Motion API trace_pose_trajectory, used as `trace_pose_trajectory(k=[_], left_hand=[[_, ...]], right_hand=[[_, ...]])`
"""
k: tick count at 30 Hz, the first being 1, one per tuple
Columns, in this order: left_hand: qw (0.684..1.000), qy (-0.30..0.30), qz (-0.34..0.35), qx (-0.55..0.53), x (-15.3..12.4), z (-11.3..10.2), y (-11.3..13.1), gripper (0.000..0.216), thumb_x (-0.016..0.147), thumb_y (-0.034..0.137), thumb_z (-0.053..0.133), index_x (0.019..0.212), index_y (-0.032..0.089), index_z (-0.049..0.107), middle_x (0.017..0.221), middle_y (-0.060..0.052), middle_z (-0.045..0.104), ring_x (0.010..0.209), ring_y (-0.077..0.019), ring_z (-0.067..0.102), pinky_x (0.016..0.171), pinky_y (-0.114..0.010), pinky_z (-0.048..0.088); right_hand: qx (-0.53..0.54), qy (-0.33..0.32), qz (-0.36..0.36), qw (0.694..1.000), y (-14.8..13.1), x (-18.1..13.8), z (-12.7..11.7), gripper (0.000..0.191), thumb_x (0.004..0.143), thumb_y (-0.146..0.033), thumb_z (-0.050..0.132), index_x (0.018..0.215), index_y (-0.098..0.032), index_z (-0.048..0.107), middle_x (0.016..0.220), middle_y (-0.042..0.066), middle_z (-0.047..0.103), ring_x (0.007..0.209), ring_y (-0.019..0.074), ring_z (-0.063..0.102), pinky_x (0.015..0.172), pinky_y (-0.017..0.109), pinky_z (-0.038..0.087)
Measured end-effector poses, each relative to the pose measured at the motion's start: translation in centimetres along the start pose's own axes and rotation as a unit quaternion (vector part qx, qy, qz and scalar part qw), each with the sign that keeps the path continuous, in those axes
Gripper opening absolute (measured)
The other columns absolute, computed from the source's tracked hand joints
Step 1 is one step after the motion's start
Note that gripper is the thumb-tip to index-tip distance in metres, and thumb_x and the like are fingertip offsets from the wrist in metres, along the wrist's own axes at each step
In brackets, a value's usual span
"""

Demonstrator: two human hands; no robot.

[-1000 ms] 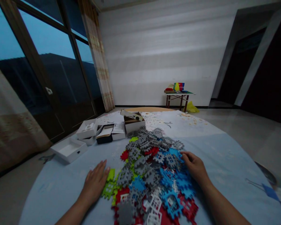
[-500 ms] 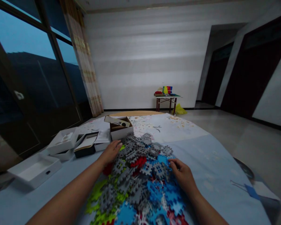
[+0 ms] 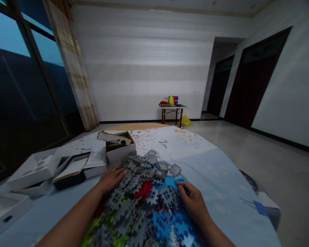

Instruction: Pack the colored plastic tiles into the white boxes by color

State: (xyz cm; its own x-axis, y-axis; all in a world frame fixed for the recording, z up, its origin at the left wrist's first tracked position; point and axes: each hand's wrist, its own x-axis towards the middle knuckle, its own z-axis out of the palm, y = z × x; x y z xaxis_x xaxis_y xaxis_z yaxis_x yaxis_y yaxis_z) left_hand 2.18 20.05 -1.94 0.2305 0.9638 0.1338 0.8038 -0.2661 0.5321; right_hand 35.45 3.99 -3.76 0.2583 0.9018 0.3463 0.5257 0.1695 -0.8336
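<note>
A large heap of notched plastic building tiles [image 3: 141, 176] lies in front of me. Grey tiles fill its middle and far end; blue ones [image 3: 161, 221] are on the right, green ones [image 3: 92, 226] at the near left, with a red cluster [image 3: 143, 189] between. Several grey tiles have window openings. My left hand [image 3: 112, 179] rests along the heap's left flank, fingers stretched out and open. At the right side, my right hand [image 3: 192, 197] has loosely curled fingers beside the blue tiles, thumb and forefinger a little apart. I see nothing held in either hand.
A white box [image 3: 121, 152] with a loose flap stands behind the heap. Left of it are a black open tray [image 3: 69, 180] and white box parts [image 3: 33, 168]. A floral cloth [image 3: 208, 175] covers the round table. A small table [image 3: 173, 108] stands by the wall.
The view has turned slightly right and up, so the heap and boxes sit farther left in it. Both hands stay at the heap's sides, and the left one lies flatter against it.
</note>
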Motion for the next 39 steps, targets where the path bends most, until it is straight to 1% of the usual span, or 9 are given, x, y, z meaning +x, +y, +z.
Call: trace_pose_trajectory(k=[3,6,10,14,19,26,33,36,39], left_hand=[[0.999,-0.014,0.005,-0.034,-3.2,-1.5,0.0,0.067,0.075,0.068,0.036,0.116,0.023,0.062,0.131,-0.007,0.056,0.126,-0.026,0.044,0.109,-0.041,0.027],[0.997,0.031,-0.004,-0.072,-6.7,-3.2,-0.8,0.073,0.079,0.067,0.024,0.127,0.019,0.052,0.137,-0.005,0.049,0.13,-0.0217,0.039,0.111,-0.037,0.023],[0.978,0.151,-0.057,-0.131,-11.5,-4.2,-3.1,0.068,0.078,0.066,0.028,0.115,0.02,0.06,0.127,-0.005,0.058,0.122,-0.0239,0.049,0.11,-0.037,0.029],[0.964,0.187,-0.114,-0.154,-14.2,-3.5,-5.2,0.057,0.078,0.062,0.029,0.104,0.025,0.063,0.113,-0.003,0.065,0.111,-0.0248,0.057,0.106,-0.04,0.037],[0.972,0.179,-0.085,-0.129,-13.7,-2.3,-5.9,0.055,0.078,0.059,0.032,0.104,0.023,0.064,0.116,-0.006,0.064,0.115,-0.0242,0.054,0.109,-0.041,0.032],[0.982,0.162,-0.059,-0.079,-13.4,-1.7,-6.5,0.054,0.081,0.052,0.031,0.11,0.019,0.063,0.117,-0.006,0.065,0.115,-0.0213,0.055,0.107,-0.041,0.036],[0.982,0.183,-0.028,-0.038,-13.3,-1.1,-7.9,0.046,0.082,0.046,0.033,0.106,0.023,0.064,0.112,-0.002,0.068,0.109,-0.0206,0.06,0.101,-0.04,0.043],[0.985,0.17,-0.009,-0.017,-13.2,-1.0,-8.4,0.046,0.082,0.044,0.031,0.107,0.022,0.063,0.113,-0.003,0.068,0.108,-0.02,0.06,0.101,-0.039,0.043],[0.984,0.179,-0.008,-0.002,-13.1,-0.9,-8.7,0.046,0.083,0.043,0.03,0.107,0.023,0.063,0.111,-0.003,0.069,0.106,-0.0195,0.061,0.1,-0.038,0.045]], right_hand=[[-0.006,-0.003,-0.011,1.0,-0.3,-0.3,-0.1,0.033,0.082,-0.042,0.046,0.09,-0.021,0.07,0.09,0.005,0.071,0.086,0.0231,0.064,0.077,0.031,0.049],[-0.011,0.0,-0.023,1.0,-1.2,-0.5,-0.3,0.033,0.082,-0.042,0.047,0.091,-0.02,0.07,0.089,0.006,0.071,0.083,0.0226,0.064,0.073,0.03,0.049],[-0.016,-0.004,-0.043,0.999,-3.2,0.3,-0.1,0.032,0.083,-0.039,0.046,0.093,-0.02,0.069,0.087,0.005,0.071,0.08,0.0211,0.064,0.071,0.028,0.049],[-0.053,-0.065,-0.104,0.991,-5.5,4.0,2.3,0.028,0.082,-0.032,0.047,0.094,-0.02,0.069,0.09,0.005,0.07,0.083,0.0191,0.064,0.076,0.029,0.049],[-0.195,-0.169,-0.091,0.962,-7.1,10.9,7.3,0.036,0.084,-0.032,0.047,0.112,-0.017,0.063,0.114,0.007,0.064,0.109,0.0191,0.056,0.096,0.028,0.039],[-0.265,-0.252,-0.014,0.931,-6.6,16.9,12.7,0.063,0.077,-0.062,0.051,0.126,-0.023,0.053,0.137,0.008,0.047,0.128,0.0296,0.039,0.104,0.044,0.03],[-0.254,-0.376,-0.021,0.891,-7.0,16.4,15.5,0.082,0.073,-0.074,0.043,0.128,-0.014,0.052,0.136,0.013,0.047,0.127,0.0314,0.041,0.106,0.042,0.031],[-0.221,-0.42,-0.047,0.879,-8.0,15.2,15.5,0.073,0.072,-0.073,0.047,0.123,-0.023,0.057,0.128,0.005,0.057,0.119,0.026,0.05,0.102,0.035,0.037],[-0.19,-0.402,-0.074,0.893,-8.4,15.2,14.1,0.055,0.078,-0.066,0.045,0.118,-0.031,0.06,0.12,-0.003,0.063,0.112,0.02,0.056,0.098,0.03,0.04]])
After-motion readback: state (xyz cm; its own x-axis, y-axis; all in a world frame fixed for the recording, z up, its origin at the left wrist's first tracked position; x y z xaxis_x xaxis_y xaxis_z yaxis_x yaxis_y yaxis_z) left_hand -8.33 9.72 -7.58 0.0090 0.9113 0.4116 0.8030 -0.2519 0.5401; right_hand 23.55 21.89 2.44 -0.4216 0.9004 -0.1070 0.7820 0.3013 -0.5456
